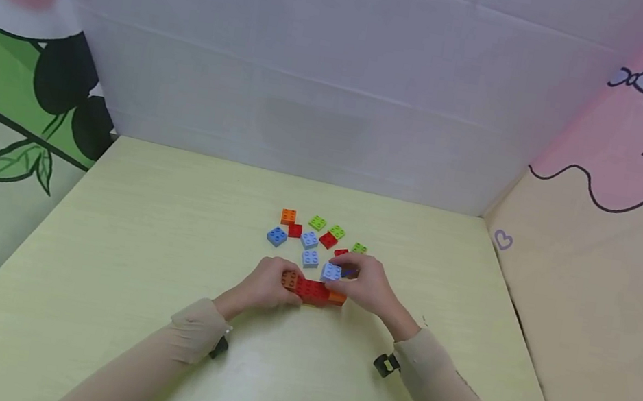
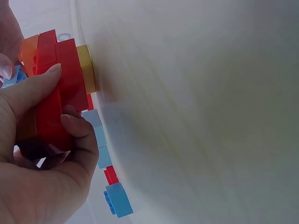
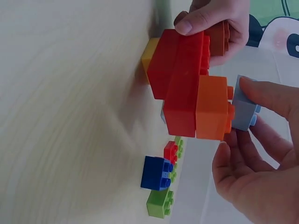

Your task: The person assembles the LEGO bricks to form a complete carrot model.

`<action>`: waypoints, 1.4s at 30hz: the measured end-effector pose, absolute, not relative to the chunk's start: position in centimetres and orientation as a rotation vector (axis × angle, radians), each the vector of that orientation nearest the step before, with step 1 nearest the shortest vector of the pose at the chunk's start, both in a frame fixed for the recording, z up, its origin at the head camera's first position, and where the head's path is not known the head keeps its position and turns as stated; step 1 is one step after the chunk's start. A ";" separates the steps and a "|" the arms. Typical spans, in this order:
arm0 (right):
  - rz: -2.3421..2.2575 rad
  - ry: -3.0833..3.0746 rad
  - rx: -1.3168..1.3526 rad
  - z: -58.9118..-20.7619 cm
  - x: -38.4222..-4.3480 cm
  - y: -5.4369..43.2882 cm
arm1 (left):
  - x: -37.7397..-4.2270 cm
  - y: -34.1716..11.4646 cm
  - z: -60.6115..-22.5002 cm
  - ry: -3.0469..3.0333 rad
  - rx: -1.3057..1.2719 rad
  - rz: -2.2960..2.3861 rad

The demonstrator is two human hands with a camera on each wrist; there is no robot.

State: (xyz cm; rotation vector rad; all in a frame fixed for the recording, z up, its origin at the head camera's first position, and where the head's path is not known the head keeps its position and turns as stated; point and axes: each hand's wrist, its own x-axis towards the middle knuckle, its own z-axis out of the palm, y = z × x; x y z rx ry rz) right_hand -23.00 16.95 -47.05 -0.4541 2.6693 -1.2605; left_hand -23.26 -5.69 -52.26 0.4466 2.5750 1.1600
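My left hand grips a stack of joined toy building bricks by its left end. The stack has long red bricks, an orange brick on top at the right, a brown-orange brick under the left fingers, and a yellow brick at the bottom. Between thumb and fingers, my right hand pinches a light blue brick. In the right wrist view that brick is right at the studs of the orange one, its studs facing away from the stack.
Behind the stack lie loose bricks: blue, light blue, red, orange and green. A dark blue brick and a green brick lie near the right hand. A pale wall stands behind the table.
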 end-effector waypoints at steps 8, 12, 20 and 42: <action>-1.244 2.636 -0.531 -47.2 -22.7 16.1 | -23.3 -5.7 -52.2 2.573 0.446 1.174; -1.196 2.629 -0.549 -47.6 -22.7 16.0 | -23.2 -5.7 -52.1 2.578 0.449 1.173; -1.134 2.638 -0.530 -47.9 -22.6 15.9 | -23.2 -5.7 -52.1 2.574 0.442 1.173; -0.972 2.659 -0.608 -47.9 -22.3 16.0 | -23.3 -5.8 -52.4 2.572 0.466 1.174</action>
